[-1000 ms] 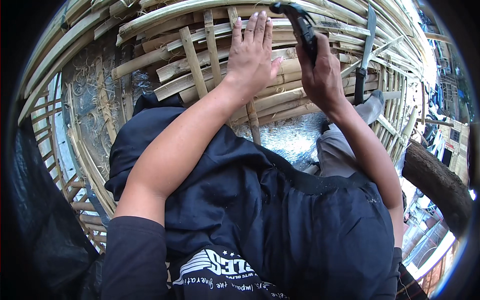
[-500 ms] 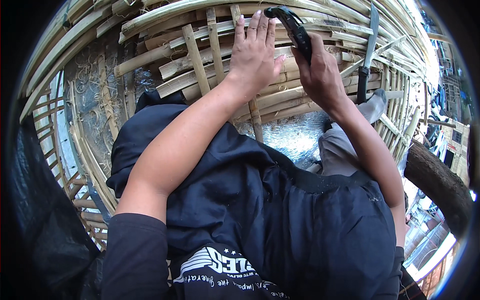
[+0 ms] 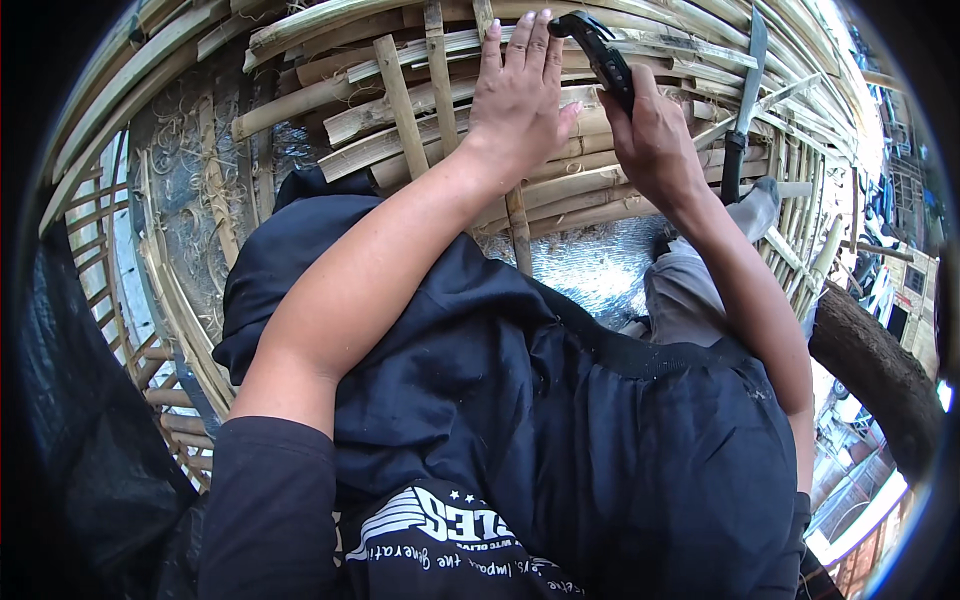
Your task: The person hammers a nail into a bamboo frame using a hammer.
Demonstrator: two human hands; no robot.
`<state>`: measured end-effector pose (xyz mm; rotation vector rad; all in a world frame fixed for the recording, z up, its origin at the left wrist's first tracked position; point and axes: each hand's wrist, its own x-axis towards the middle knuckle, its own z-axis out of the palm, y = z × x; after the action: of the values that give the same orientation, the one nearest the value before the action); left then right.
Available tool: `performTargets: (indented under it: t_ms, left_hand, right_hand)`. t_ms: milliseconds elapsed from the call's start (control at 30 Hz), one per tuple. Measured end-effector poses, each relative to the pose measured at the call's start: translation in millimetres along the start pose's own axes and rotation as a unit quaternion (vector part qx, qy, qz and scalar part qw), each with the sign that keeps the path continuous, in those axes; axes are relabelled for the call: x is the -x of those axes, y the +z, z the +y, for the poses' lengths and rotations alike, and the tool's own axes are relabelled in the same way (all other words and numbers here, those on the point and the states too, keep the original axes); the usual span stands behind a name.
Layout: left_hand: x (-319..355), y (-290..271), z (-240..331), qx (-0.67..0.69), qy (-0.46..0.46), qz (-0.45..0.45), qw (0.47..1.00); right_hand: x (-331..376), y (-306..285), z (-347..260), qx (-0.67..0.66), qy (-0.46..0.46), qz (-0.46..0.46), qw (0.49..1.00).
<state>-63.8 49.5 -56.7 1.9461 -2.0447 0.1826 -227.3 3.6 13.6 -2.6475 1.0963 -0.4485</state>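
My left hand [image 3: 515, 105] lies flat on a row of split bamboo strips [image 3: 570, 165], fingers stretched out, holding nothing. Beside its fingertips, my right hand [image 3: 655, 145] is closed around the dark handle of a short black hammer [image 3: 606, 68]. The hammer's rounded head hangs close to the left fingertips; whether it touches the bamboo, I cannot tell. Thinner bamboo slats [image 3: 402, 105] cross the strips left of my left hand. To the right of my right hand lies a long knife [image 3: 755, 75] with a black handle.
Silvery sheeting [image 3: 590, 265] shows below the strips. At the left are bamboo shavings [image 3: 205, 200], a slatted bamboo side [image 3: 110, 290] and a black sheet [image 3: 75, 400]. My foot [image 3: 755, 210] rests near the knife's handle. A thick log [image 3: 870, 360] stands at the right.
Both hands and the hammer appear slightly further right in the picture, but the bamboo and knife have shifted likewise. My grip on the hammer is the same.
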Motion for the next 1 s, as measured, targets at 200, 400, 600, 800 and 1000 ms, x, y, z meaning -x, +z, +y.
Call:
performTargets:
  t_ms: [200,400,600,800,1000]
  left_hand:
    - [1.2,3.3,-2.2,-0.064,-0.005,0.02,0.998]
    - [0.1,-2.5,-0.7,-0.05,-0.004,0.005,0.999]
    - [-1.9,3.0,-4.7,-0.004,-0.005,0.0,1.0]
    - [1.1,6.9,-2.5,0.005,-0.007,0.02,1.0]
    - [1.9,0.1,1.7,-0.02,-0.004,0.015,1.0]
  right_hand:
    - [-2.4,-5.1,-18.2,-0.058,-0.04,0.095,0.993]
    - [-3.2,-12.6,-17.3,-0.036,-0.081,0.127,0.988]
    - [2.6,-8.3,-9.4,-0.01,-0.03,0.03,0.999]
    - [-0.8,-11.7,-7.6,-0.061,-0.063,0.123,0.989]
    - [-3.3,0.8,-3.8,-0.074,-0.018,0.105,0.992]
